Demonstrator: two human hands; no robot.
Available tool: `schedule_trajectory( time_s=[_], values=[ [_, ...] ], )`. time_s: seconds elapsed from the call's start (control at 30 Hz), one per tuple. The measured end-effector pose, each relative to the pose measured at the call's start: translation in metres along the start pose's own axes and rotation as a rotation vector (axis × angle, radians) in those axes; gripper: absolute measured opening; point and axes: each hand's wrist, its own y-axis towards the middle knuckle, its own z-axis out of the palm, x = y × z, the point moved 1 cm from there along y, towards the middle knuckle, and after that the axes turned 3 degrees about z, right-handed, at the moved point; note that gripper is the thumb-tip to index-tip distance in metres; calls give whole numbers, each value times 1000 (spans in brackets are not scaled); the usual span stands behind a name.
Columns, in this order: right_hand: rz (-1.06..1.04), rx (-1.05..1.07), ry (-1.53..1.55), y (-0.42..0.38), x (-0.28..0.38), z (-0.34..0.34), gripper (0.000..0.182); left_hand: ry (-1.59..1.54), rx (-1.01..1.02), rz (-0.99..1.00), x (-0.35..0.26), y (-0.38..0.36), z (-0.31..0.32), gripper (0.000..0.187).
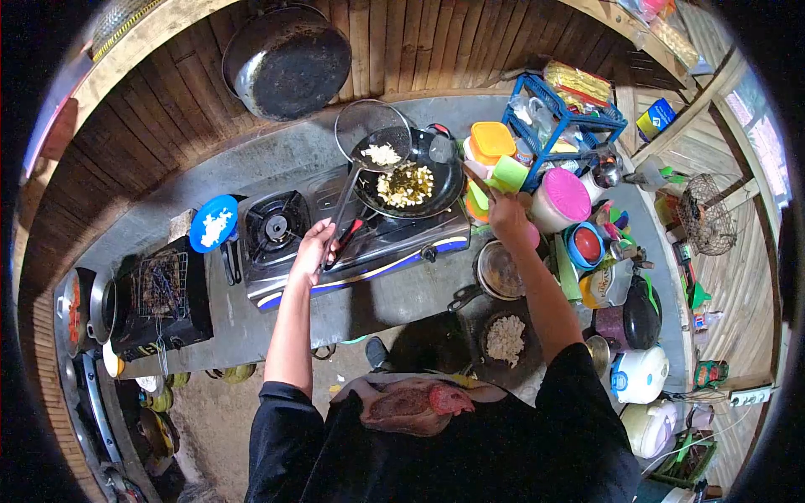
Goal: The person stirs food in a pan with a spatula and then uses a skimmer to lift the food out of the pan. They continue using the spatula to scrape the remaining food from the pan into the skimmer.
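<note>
My left hand is closed around the long handle of a wire mesh strainer. The strainer tilts over a black frying pan, with pale chopped pieces at its lower edge. In the pan, more chopped pieces lie in dark oil. My right hand grips what looks like a spatula by its brown handle, the blade over the pan's far right side. The pan sits on the right side of a two-burner gas stove.
Left of the stove is a blue plate with white pieces. Containers, including a pink-lidded tub, and a blue basket crowd the right. A lidded pot stands near my right forearm. A large pan hangs on the wall.
</note>
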Motion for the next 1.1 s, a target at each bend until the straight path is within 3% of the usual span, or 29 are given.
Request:
schedule_trajectory(
  time_s=[0.23, 0.33, 0.53, 0.63, 0.7, 0.83, 0.9, 1.03, 1.1],
  values=[
    [-99, -82, 39, 1, 5, 46, 33, 12, -18, 11, -7, -5, 2, 23],
    [20, 65, 198, 5, 7, 68, 29, -10, -21, 8, -8, -5, 1, 23],
    [8, 176, 361, 11, 14, 73, 27, -60, 50, 19, -5, -3, -1, 21],
    [-103, 187, 486, 15, 5, 76, 30, -42, 26, 17, -3, -2, -1, 21],
    [13, 433, 523, 14, 0, 65, 30, -58, 46, 27, -4, -3, -1, 20],
    [38, 578, 551, 16, -26, 62, 29, -51, 22, -8, -6, -4, 1, 24],
    [-389, 545, 588, 18, -31, 48, 17, -5, 20, -11, -4, -2, -1, 22],
    [-319, 593, 621, 19, -20, 13, 13, -15, 24, -24, -3, 0, 2, 21],
    [-115, 779, 419, 23, -12, -1, 16, -21, 18, -22, -2, 1, 5, 20]
  ],
)
